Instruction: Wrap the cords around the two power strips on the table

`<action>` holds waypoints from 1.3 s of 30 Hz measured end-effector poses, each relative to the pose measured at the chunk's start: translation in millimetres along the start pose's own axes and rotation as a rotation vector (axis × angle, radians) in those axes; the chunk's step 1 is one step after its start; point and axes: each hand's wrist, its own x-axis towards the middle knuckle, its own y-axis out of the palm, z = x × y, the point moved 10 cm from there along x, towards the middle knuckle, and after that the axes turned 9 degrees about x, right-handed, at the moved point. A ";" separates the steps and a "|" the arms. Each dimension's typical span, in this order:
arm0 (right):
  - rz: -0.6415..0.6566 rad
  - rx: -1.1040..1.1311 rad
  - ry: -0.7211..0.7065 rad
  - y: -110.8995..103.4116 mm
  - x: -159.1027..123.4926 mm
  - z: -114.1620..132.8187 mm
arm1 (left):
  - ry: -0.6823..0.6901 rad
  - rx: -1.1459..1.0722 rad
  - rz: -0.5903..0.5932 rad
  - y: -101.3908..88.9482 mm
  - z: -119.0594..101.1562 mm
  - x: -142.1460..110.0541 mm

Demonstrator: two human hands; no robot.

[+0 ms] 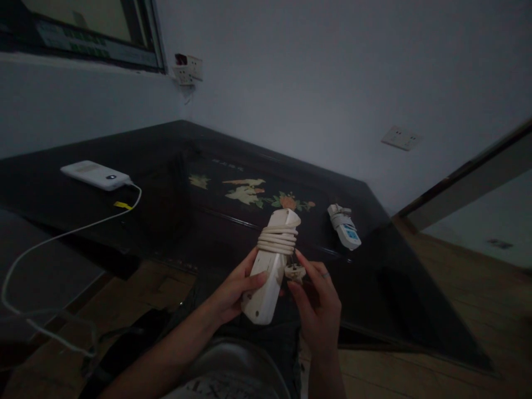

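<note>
A white power strip [262, 288] is tilted in front of me, its white cord [277, 239] wound several times round its upper part. My left hand [236, 288] grips the strip's lower body, thumb lying on the near face. At the strip's right side, my right hand [318, 299] pinches the cord's plug [295, 271] between thumb and fingers, its metal prongs pointing up. Both hands are above the near edge of a dark glossy table [216, 233]. On the table to the right lies a second, smaller white power strip [346, 228] with a blue label and its cord wrapped round it.
At the left of the table lies a white power bank [96, 175] with a white cable [62, 227] hanging over the edge. A yellow tag [123, 205] is beside that cable. Wall sockets [401, 138] are behind the table, and a dark bag [128, 343] sits below left.
</note>
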 end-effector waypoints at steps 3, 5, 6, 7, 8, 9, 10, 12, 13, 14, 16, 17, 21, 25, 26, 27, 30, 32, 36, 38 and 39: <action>0.008 -0.004 -0.005 2.2 -0.2 4.4 | 0.047 0.049 0.015 -1.2 -6.8 -0.8; -0.005 -0.011 -0.006 2.0 -1.7 6.4 | 0.081 0.097 0.012 -2.5 -13.1 -1.5; -0.014 -0.015 -0.005 1.7 -2.8 7.1 | 0.095 0.120 0.013 -2.7 -16.1 -2.0; -0.023 -0.020 -0.004 1.3 -3.9 7.5 | 0.104 0.141 0.018 -2.5 -18.4 -2.5; -0.029 -0.024 -0.005 1.1 -5.1 8.1 | 0.112 0.160 0.025 -2.0 -20.3 -2.9; -0.035 -0.025 -0.006 1.0 -6.1 8.7 | 0.119 0.174 0.032 -1.6 -21.8 -3.3; -0.040 -0.020 -0.006 1.0 -7.0 9.4 | 0.127 0.185 0.037 -1.5 -23.1 -3.6; -0.050 0.001 -0.009 1.2 -7.9 11.5 | 0.140 0.201 0.046 -1.6 -24.2 -3.9; -0.052 0.012 -0.006 1.4 -7.9 12.3 | 0.151 0.207 0.046 -2.0 -24.7 -3.8; -0.053 0.019 -0.001 1.7 -7.6 13.1 | 0.161 0.212 0.045 -2.5 -25.0 -3.7; -0.052 0.022 0.013 1.8 -6.6 14.4 | 0.172 0.221 0.046 -3.4 -24.3 -3.2; -0.052 0.024 0.019 1.6 -6.3 15.0 | 0.172 0.223 0.050 -3.7 -23.3 -2.9; -0.029 0.071 0.037 1.3 -8.6 16.3 | 0.165 0.265 0.065 -6.5 -19.5 -1.6; -0.091 0.121 0.027 -5.4 -15.7 13.8 | 0.160 0.329 0.106 -3.7 -17.6 1.9; -0.120 0.133 0.026 -7.7 -17.3 11.9 | 0.149 0.333 0.117 -1.8 -16.3 3.0; -0.144 0.145 0.028 -9.5 -18.8 9.6 | 0.135 0.334 0.125 0.2 -14.5 4.1; -0.197 0.167 0.026 -13.1 -21.4 3.9 | 0.095 0.339 0.124 4.3 -8.0 5.0; -0.222 0.169 0.006 -15.5 -22.3 3.3 | 0.073 0.343 0.108 4.3 -2.8 3.7; -0.225 0.170 0.010 -17.4 -22.4 1.5 | 0.040 0.334 0.061 0.2 7.1 0.9; -0.227 0.162 0.004 -18.4 -21.6 1.5 | 0.019 0.305 0.053 0.1 11.6 1.4; -0.231 0.158 -0.011 -19.2 -20.8 2.3 | -0.002 0.280 0.065 1.9 14.7 2.3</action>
